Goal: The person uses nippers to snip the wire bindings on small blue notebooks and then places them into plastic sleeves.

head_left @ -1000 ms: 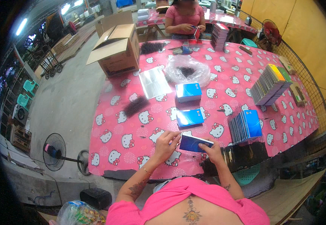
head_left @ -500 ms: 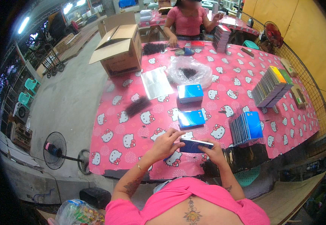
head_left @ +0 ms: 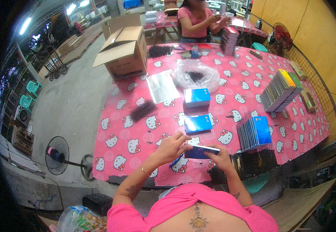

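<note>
A dark blue notebook (head_left: 199,153) is tilted up on edge between my hands, just above the table's near side. My right hand (head_left: 222,158) grips its right end, thumb over the top. At the left end, my left hand (head_left: 170,147) has its fingers bent and its thumb against the notebook's corner; what lies under the fingers is hidden. A narrow blue thing (head_left: 177,160) shows below that hand, too small to name. Beyond them lie two small stacks of bright blue notebooks, a nearer stack (head_left: 198,124) and a farther stack (head_left: 197,97).
Spiral notebooks (head_left: 254,132) stand in a row at right, with a taller notebook stack (head_left: 279,91) behind. Black binding coils (head_left: 143,111), a clear plastic bag (head_left: 196,75), a silvery sheet (head_left: 163,86) and a cardboard box (head_left: 125,50) occupy the table. A co-worker (head_left: 199,21) stands across.
The co-worker has lifted a hand off the table and brought both hands together at chest height. My hands hold nearly the same pose on the notebook; the view has shifted slightly.
</note>
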`<state>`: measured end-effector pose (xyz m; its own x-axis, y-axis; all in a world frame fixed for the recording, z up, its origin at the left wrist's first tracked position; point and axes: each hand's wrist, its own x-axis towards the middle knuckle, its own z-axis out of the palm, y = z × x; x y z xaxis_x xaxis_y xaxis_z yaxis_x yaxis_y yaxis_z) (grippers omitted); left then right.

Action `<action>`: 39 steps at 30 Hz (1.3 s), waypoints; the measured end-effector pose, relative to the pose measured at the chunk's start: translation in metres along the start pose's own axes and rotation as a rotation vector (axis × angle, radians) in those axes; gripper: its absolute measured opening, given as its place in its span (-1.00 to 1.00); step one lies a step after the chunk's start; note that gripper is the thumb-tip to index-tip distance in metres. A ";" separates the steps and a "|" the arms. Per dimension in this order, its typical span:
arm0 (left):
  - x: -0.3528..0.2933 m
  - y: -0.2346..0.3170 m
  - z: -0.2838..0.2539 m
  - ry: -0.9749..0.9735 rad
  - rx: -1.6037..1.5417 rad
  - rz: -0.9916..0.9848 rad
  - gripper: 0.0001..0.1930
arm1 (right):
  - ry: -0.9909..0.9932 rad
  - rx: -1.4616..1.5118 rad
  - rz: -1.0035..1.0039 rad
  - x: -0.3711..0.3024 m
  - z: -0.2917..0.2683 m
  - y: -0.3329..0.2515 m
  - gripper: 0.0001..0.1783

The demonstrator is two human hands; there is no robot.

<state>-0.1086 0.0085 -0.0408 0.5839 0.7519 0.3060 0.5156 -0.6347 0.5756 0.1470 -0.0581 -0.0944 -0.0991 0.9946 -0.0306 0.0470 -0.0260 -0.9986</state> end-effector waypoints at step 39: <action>-0.031 0.006 0.059 0.104 0.711 -0.009 -0.01 | 0.164 0.171 -0.017 -0.001 0.034 -0.036 -0.74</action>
<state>-0.0864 -0.0289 -0.0912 0.5333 0.7482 0.3947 0.8243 -0.5644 -0.0438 0.1117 -0.0618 -0.0599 0.0652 0.9977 -0.0201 -0.1240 -0.0119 -0.9922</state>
